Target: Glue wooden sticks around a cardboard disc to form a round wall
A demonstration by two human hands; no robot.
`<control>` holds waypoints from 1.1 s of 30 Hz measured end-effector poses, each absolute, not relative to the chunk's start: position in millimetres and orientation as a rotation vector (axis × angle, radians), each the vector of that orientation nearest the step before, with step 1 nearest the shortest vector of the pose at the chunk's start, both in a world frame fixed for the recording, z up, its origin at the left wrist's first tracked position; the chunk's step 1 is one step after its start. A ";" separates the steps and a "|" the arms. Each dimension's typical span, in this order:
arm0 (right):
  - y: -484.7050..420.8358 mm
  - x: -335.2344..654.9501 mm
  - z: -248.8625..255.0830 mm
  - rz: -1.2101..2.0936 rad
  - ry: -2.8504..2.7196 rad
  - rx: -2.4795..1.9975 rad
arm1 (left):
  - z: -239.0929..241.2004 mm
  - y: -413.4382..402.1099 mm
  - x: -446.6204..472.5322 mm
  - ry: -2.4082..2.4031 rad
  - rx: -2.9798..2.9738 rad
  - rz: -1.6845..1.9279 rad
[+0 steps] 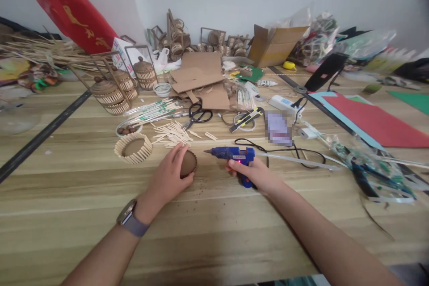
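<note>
My right hand (256,173) is wrapped round a blue hot glue gun (234,154), whose nozzle points left and whose small red light glows. A clear glue stick (295,161) runs out of its back end. My left hand (172,167) grips a round brown cardboard disc (188,163) with a ridged edge by its sides, at the table surface. The nozzle is a short way right of the disc, not touching it. Beyond my left hand lies a loose pile of short wooden sticks (170,133). A round ring of upright sticks on a brown base (133,148) stands to the left.
Black-handled scissors (199,115) and a utility knife (246,119) lie beyond the sticks. Cardboard sheets (199,71) are stacked behind them. Small lidded stick baskets (109,94) stand at back left. The gun's black cable (315,154) loops right, near a power strip (284,103) and red paper (375,120).
</note>
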State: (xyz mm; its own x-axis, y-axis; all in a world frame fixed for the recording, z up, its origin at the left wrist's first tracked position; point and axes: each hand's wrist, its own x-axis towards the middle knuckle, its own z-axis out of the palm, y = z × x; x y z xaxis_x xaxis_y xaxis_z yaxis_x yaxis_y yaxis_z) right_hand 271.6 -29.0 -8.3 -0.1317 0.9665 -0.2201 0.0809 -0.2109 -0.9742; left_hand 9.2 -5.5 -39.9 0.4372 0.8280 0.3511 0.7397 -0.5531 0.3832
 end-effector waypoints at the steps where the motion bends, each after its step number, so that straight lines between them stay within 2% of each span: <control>1: -29.2 272.8 -6.8 1.418 -1.320 -1.362 | -39.8 -4.6 8.1 1.368 2.497 0.763; 7: -31.1 273.9 4.0 1.321 -1.620 -1.342 | -39.0 -2.1 4.5 1.330 2.418 0.752; 33: -41.3 259.5 -10.9 1.058 -1.897 -1.445 | -39.0 -3.4 5.1 1.328 2.390 0.793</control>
State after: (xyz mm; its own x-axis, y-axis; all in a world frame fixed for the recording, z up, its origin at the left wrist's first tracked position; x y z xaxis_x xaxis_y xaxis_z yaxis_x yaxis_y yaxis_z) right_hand 259.5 -41.3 -10.9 -0.2904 0.9557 -0.0490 0.5441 0.1227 -0.8300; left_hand 5.1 -3.4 -39.0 0.4220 0.8474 0.3221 0.6855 -0.5308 0.4984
